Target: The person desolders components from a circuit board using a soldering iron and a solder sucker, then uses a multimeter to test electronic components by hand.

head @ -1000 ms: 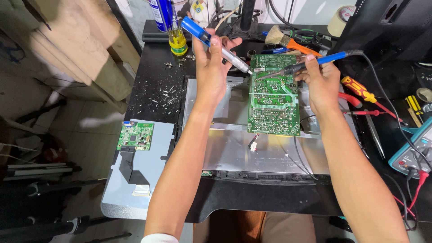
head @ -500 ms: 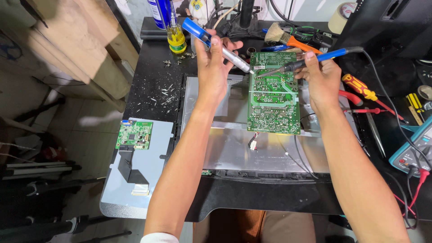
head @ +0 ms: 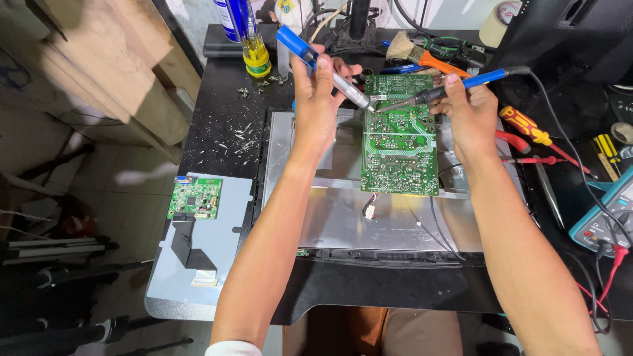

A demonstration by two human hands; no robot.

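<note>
An electronics repair workshop is showing here. A black bench (head: 224,132) is carrying a large green circuit board (head: 400,135) lying on a silver metal panel (head: 343,217), with a smaller board (head: 195,197) sitting at eight o'clock. Screwdrivers (head: 527,126) and a multimeter (head: 603,214) are lying at three o'clock, a brush (head: 422,56) at one o'clock, and metal shavings (head: 244,135) are littering the bench at eleven.

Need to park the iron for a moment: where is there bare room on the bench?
Bare metal panel below the green circuit board, between the forearms, bar a small white connector. The black bench left of the panel holds only debris. Right side is crowded: screwdrivers, multimeter.
</note>
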